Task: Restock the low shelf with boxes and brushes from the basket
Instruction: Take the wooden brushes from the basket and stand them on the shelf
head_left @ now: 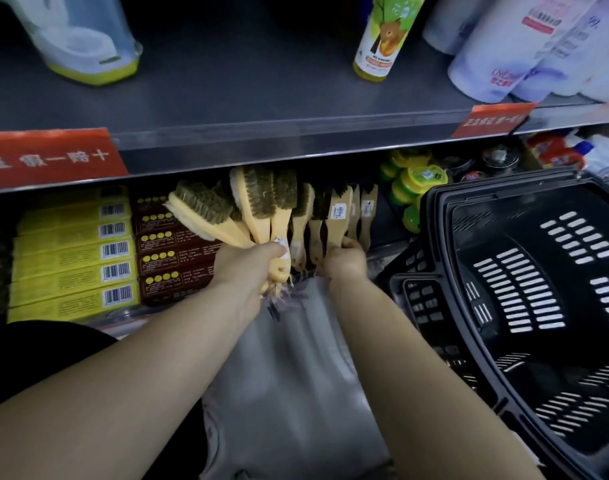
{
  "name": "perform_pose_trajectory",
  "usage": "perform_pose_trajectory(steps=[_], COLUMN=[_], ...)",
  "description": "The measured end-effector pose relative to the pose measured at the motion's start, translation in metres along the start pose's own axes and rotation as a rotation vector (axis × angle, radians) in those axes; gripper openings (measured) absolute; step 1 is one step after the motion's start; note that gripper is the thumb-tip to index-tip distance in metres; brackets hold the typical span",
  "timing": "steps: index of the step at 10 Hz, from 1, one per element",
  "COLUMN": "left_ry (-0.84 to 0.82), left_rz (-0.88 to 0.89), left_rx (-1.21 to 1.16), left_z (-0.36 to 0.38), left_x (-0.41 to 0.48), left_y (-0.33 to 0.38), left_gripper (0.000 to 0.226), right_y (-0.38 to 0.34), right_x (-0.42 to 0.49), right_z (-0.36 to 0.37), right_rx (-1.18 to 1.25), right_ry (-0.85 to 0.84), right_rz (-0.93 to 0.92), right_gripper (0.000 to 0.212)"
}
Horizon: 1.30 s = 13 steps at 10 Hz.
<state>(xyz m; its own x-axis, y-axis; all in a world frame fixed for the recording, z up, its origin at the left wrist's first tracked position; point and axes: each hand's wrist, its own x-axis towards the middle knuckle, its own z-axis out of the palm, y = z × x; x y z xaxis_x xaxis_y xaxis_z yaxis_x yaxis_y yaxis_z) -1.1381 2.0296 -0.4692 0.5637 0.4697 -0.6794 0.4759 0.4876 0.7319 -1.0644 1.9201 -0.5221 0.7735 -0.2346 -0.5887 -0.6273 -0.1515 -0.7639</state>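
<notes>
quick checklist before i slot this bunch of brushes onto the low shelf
1. Left hand grips the bunch of brushes by the handles: ok.
2. Right hand touches the handles of the shelved brushes; grip: cannot tell.
3. Gap between brown boxes and shelved brushes: cannot tell, the bunch hides it.
4. Yellow boxes stacked flat: ok.
5. Basket leftovers: none in view, ok.
</notes>
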Motion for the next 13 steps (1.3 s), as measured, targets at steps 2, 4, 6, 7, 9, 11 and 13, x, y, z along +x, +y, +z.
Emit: perform_pose_trajectory(steps=[2, 4, 6, 7, 9, 11, 13], left_ry=[-0.03, -0.021, -0.004, -0.026, -0.038, -0.036, -0.045], left_rz=[-0.042, -0.04, -0.04, -0.075, -0.046, -0.065, -0.08], left_rx=[0.049, 0.076, 0.074, 0.09, 0.131, 0.091, 0.054], left_z=[0.003, 0.008, 0.021, 0.026, 0.034, 0.041, 0.045], left_x=[0.004, 0.005, 0.002, 0.004, 0.012, 0.019, 0.023], left_y=[-0.005, -0.012, -0.009, -0.009, -0.016, -0.018, -0.018], left_gripper=[0.017, 0.019, 0.016, 0.019, 0.027, 0.04, 0.039], right_y=[0.012, 0.001, 0.006, 0.014, 0.024, 0.029, 0.019], right_x=[0.026, 0.034, 0.059, 0.065, 0.082, 0.09, 0.074], right_z=[-0.038, -0.025, 0.008, 0.008, 0.006, -0.001, -0.015], right_rx=[0.061, 0.044, -0.189, -0.421, -0.552, -0.456, -0.376], right_ry=[0.024, -0.098, -0.093, -0.084, -0.114, -0.119, -0.119], right_rz=[0.039, 0.101, -0.107, -0.221, -0.319, -0.302, -0.341], right_gripper=[0.026, 0.016, 0.036, 0.036, 0.031, 0.038, 0.034])
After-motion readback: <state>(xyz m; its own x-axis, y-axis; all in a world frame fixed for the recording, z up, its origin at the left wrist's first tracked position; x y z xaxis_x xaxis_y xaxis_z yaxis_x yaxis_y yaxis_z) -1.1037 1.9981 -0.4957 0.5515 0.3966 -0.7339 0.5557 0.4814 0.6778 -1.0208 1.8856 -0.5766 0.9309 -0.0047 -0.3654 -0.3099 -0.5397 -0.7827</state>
